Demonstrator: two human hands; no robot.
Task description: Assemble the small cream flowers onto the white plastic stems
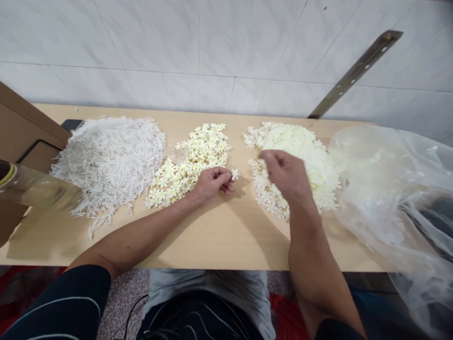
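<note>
Between the thumb and fingers of my left hand (214, 183) a small white artificial flower (235, 174) is pinched. Beside that hand lies a spread of pale-yellow flowers with yellow centres (205, 146). Over the edge of a larger heap of cream flower heads (300, 141) hovers my right hand (286, 172), its fingers curled together and slightly blurred. Whatever the right fingers hold, if anything, is hidden. At the left a big pile of thin white stems (113, 156) covers the table.
A clear plastic bag (375, 174) drapes over the table's right end. On the left stand a bottle of pale liquid (46, 189) and a brown cardboard box (28, 123). The wooden table (212, 241) meets a tiled wall (184, 38) carrying a slanted metal strip (354, 75).
</note>
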